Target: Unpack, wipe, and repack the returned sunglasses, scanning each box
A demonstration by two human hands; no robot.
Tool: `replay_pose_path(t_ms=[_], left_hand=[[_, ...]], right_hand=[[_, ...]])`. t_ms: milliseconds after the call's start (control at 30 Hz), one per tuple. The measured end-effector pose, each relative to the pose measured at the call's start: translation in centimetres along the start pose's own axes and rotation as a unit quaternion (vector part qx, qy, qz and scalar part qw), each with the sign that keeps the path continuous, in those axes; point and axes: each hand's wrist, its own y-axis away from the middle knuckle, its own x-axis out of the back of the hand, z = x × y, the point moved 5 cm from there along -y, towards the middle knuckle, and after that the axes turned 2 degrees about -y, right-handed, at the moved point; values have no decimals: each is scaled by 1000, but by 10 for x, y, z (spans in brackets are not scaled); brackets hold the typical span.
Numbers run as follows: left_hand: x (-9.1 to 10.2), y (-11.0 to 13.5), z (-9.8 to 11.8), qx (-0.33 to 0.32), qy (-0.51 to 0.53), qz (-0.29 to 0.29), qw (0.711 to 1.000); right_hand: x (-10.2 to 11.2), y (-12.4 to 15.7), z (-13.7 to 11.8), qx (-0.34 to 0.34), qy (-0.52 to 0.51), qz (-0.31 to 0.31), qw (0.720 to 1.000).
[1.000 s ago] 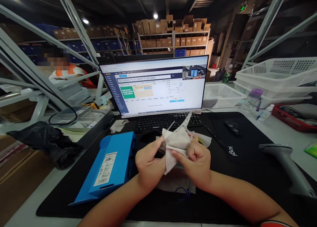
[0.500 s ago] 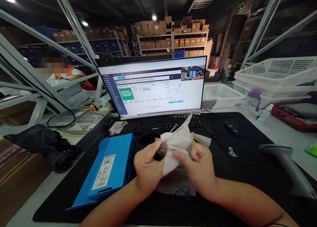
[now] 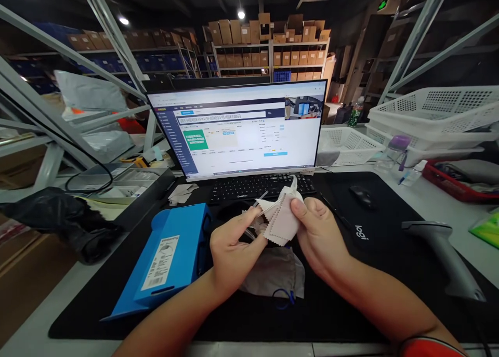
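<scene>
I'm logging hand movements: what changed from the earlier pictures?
The right hand kept hold of the cloth but shifted its thumb up and rightward; the cloth's lower corner rose. A pale plastic bag now appears raised at far left. The blue box and scanner stayed put.

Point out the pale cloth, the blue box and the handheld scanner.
Pale cloth [image 3: 282, 224], head view: on its near face.
Blue box [image 3: 160, 263], head view: on its labelled upper face.
Handheld scanner [image 3: 457, 263], head view: on its grey handle.

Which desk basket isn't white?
The red basket at far right, in front of the stacked white baskets; the basket beside the monitor is also white.
</scene>
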Motion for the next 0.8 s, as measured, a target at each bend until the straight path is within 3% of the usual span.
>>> replay_pose_path(t_ms=[100,167,267,433,500,567,700,800], left_hand=[[3,4,-2,11,-7,14,1000],[5,4,-1,11,-10,24,1000],[6,1,3,13,-13,22,1000],[3,-8,18,-43,2,-19,999],[3,-12,18,-44,20,-34,998],[6,-16,12,-19,37,-43,998],[14,-25,-1,60,96,-81,990],[22,-32,-7,88,124,-98,983]], right_hand=[[-2,17,16,134,103,12,985],[-3,24,21,180,165,11,970],[-5,20,11,149,153,-22,977],[2,-7,-10,-46,-7,-27,999],[5,-15,-11,-87,-8,-28,996],[6,-21,-12,-102,35,-70,992],[19,-30,-39,-59,246,-175,952],[45,-32,-89,74,348,-90,930]])
